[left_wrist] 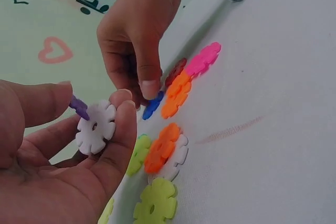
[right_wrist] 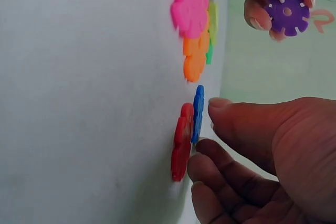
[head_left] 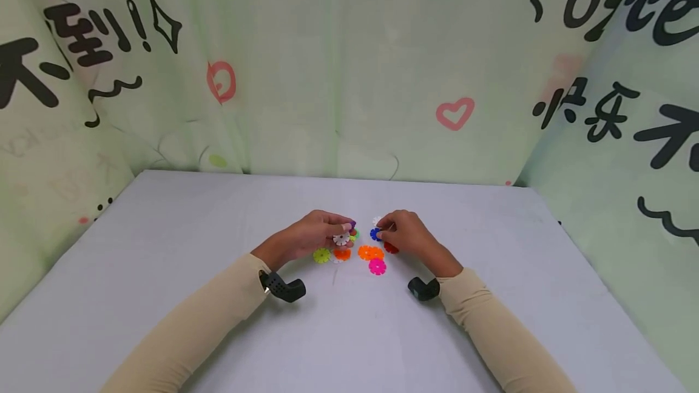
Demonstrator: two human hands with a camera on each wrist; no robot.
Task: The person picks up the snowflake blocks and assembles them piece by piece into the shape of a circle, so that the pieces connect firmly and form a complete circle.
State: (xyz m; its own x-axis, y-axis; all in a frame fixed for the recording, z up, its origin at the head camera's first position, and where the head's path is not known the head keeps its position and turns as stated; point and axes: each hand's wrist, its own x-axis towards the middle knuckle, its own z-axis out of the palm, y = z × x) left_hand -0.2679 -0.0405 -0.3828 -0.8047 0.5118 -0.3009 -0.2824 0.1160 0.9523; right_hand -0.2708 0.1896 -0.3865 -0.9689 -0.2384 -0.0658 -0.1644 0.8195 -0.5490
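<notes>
My left hand (head_left: 314, 235) pinches a white notched plastic disc (left_wrist: 96, 128) joined to a purple notched disc (right_wrist: 287, 12). The two discs sit crosswise, slotted into each other, held between thumb and fingers above the table. At the right, my right hand (head_left: 408, 236) is lowered over a blue disc (right_wrist: 198, 114) on the table. Its thumb and fingers are parted around the blue disc, the fingertips close to the edge; whether they touch it I cannot tell. A red disc (right_wrist: 182, 142) lies right beside the blue one, partly under that hand.
Between the hands lie orange discs (head_left: 371, 252) and a pink disc (head_left: 377, 266). Nearer the left hand are a yellow-green disc (head_left: 321, 255) and another orange disc (left_wrist: 163, 148) overlapping a white one. A white cloth covers the table (head_left: 349, 332); a printed curtain (head_left: 338, 77) hangs behind.
</notes>
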